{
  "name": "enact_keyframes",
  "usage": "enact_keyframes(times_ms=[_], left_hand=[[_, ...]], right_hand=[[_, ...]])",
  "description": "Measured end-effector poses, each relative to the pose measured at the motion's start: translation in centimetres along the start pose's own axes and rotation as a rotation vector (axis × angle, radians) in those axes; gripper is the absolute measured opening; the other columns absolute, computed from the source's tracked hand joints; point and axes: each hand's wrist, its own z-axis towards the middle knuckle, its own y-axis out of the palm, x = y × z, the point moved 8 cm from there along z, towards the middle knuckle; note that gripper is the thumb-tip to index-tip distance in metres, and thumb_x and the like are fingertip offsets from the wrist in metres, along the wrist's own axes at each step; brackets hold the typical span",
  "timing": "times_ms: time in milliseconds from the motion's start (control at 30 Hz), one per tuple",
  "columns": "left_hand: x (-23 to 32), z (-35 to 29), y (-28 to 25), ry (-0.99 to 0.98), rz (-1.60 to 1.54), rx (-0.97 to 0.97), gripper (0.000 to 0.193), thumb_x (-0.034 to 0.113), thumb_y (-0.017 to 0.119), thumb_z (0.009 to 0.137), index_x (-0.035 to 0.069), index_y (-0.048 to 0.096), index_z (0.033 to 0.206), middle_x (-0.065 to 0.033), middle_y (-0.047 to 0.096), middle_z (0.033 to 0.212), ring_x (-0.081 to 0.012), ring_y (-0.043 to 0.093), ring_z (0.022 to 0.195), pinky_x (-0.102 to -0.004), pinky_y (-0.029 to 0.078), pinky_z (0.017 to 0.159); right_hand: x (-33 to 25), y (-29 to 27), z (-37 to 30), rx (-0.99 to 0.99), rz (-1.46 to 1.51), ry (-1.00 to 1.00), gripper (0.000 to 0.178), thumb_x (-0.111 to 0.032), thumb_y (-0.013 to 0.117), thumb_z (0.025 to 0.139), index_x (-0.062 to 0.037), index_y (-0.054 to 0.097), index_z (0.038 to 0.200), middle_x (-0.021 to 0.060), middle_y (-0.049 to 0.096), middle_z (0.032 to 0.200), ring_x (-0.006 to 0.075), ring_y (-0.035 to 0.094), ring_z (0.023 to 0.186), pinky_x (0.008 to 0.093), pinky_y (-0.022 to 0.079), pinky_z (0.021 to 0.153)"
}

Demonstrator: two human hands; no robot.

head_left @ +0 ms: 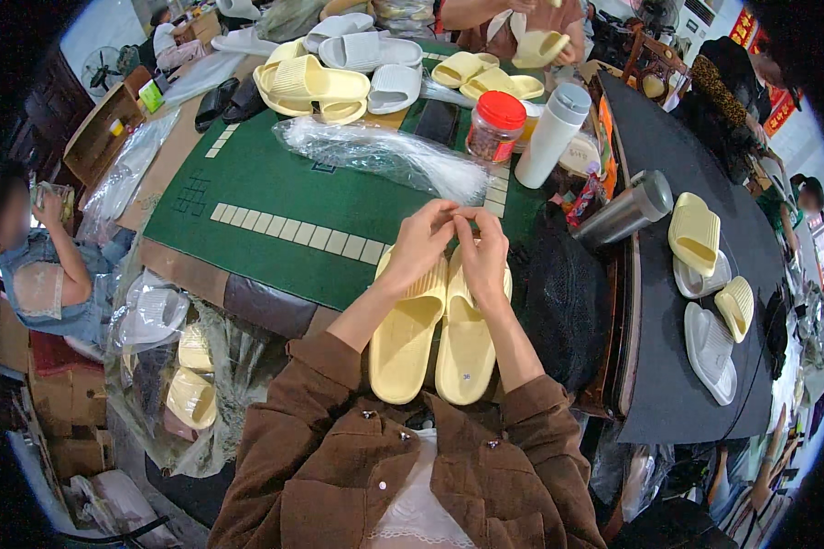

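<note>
A pair of pale yellow slide slippers (401,343) lies side by side in front of me, toes pointing away, at the near edge of the green table mat (275,192). Over their toe straps, my left hand (421,240) and my right hand (482,252) meet with fingertips pinched together. Whatever is between the fingers is too small to make out. Just beyond my hands is a transparent plastic bag (384,156) holding a bundle of thin whitish strands, its right end close to my fingers.
Yellow slippers (316,87) and grey slippers (395,89) are heaped at the back. A red-lidded jar (494,128), white bottle (552,137) and steel tumbler (624,210) stand right. More slippers (696,233) lie on the dark table. Plastic-bagged slippers (192,398) sit lower left. Other people work nearby.
</note>
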Motion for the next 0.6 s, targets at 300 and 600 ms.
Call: enact_keyframes(times_ms=[300, 600], left_hand=[[-0.3, 0.0, -0.7, -0.006, 0.014, 0.103, 0.019, 0.004, 0.06, 0.09, -0.001, 0.06, 0.108, -0.0109, 0.07, 0.088, -0.0146, 0.066, 0.076, -0.029, 0.05, 0.067], [-0.1, -0.1, -1.1, -0.002, -0.039, 0.132, 0.012, 0.008, 0.059, 0.092, -0.001, 0.064, 0.1, -0.0053, 0.065, 0.078, -0.0094, 0.061, 0.069, -0.027, 0.048, 0.063]], right_hand=[[0.1, 0.1, 0.0, 0.0, 0.07, 0.039, 0.009, -0.005, 0.061, 0.092, -0.0002, 0.065, 0.098, 0.0094, 0.067, 0.09, 0.0186, 0.063, 0.076, 0.0301, 0.051, 0.066], [1.9, 0.5, -0.2, -0.036, 0.208, 0.263, 0.011, -0.002, 0.06, 0.092, 0.0008, 0.066, 0.101, 0.0061, 0.066, 0.089, 0.0098, 0.062, 0.074, 0.0248, 0.05, 0.062]])
